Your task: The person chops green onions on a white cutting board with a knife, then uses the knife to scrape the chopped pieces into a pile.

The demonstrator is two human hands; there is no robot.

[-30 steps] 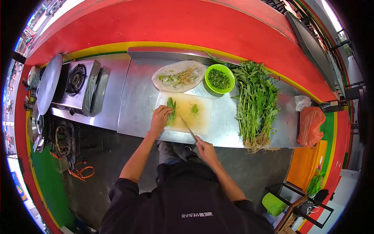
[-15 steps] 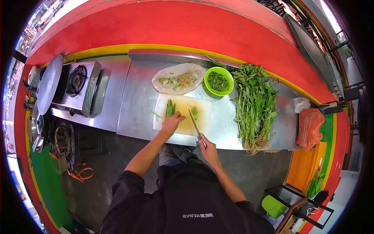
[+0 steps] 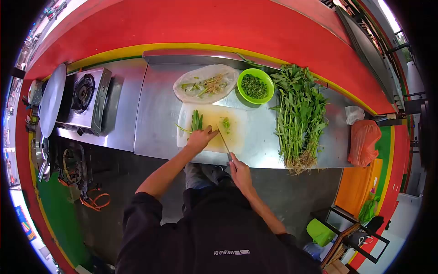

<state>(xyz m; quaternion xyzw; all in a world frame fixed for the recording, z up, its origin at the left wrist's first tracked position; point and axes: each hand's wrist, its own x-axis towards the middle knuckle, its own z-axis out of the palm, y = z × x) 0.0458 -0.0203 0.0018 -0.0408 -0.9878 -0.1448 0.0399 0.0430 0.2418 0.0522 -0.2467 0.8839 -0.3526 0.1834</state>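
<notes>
A white cutting board (image 3: pixel 237 137) lies on the steel counter. My left hand (image 3: pixel 201 139) is closed on a bunch of green leaves (image 3: pixel 196 120) at the board's left part; the leaf ends under my fingers are hidden. In my right hand (image 3: pixel 240 170) is the handle of a knife (image 3: pixel 224 140), its blade pointing up and left, the tip close to my left fingertips. Small chopped green pieces (image 3: pixel 226 123) lie on the board right of the blade. Behind the board a green bowl (image 3: pixel 255 86) holds chopped greens.
Left of the bowl is a clear plastic bag (image 3: pixel 205 84) with rooted stalks. A large leafy bundle (image 3: pixel 300 118) lies to the right, then a red bag (image 3: pixel 364 142). A gas stove (image 3: pixel 86 98) stands at the far left.
The knife has moved left, closer to my left hand, and its blade now shows less. My right hand has shifted slightly left. The whole view has also shifted a little.
</notes>
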